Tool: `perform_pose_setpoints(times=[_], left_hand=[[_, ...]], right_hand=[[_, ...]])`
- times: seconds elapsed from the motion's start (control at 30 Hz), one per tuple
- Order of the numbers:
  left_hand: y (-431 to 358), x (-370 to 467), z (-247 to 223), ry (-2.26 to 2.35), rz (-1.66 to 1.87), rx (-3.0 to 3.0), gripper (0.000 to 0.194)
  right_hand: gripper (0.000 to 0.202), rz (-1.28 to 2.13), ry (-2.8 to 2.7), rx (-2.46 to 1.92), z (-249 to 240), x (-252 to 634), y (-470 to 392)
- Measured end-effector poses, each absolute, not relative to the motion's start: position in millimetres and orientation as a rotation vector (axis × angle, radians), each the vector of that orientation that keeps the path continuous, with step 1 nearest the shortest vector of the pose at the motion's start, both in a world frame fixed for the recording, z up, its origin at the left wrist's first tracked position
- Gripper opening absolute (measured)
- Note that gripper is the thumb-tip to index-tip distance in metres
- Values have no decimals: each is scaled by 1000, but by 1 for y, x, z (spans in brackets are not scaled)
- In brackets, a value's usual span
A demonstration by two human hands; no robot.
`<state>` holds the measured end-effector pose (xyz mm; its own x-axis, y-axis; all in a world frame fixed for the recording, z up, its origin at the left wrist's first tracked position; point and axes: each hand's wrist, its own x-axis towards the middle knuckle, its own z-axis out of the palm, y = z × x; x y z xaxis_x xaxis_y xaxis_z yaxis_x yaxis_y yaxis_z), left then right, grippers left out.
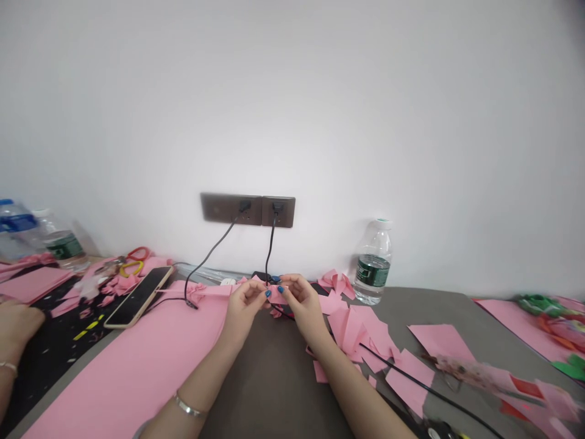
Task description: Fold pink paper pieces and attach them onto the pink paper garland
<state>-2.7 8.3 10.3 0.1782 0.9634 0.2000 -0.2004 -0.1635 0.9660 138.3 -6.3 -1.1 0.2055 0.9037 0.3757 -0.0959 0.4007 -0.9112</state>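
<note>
A small piece of pink paper [276, 295] is held up between my two hands, over the grey table. My left hand [247, 305] pinches its left side between thumb and fingers. On the other side, my right hand [299, 303] grips it the same way, thumb in front. Both thumbnails are blue. A large pink sheet [169, 353] lies flat under and beside my left forearm. Cut and folded pink paper pieces [351, 329] are scattered to the right of my right hand.
A phone [139, 297] and scissors [132, 268] lie left. Another person's hand [21, 326] rests at the far left. A water bottle [373, 265] stands by the wall. Black cables run from the wall socket [278, 213] and across the right side [411, 383].
</note>
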Motion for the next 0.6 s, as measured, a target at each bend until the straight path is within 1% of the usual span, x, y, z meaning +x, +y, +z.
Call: perform_pose_setpoints(times=[0.23, 0.4, 0.6], left_hand=[[7, -3, 12, 857, 1279, 1231, 24], [7, -3, 9, 841, 1286, 1247, 22], [8, -3, 9, 825, 1303, 1267, 21]], right_hand=[[20, 860, -1181, -907, 3, 136, -10], [28, 996, -1181, -914, 3, 134, -12], [25, 1030, -1123, -902, 0, 133, -11]])
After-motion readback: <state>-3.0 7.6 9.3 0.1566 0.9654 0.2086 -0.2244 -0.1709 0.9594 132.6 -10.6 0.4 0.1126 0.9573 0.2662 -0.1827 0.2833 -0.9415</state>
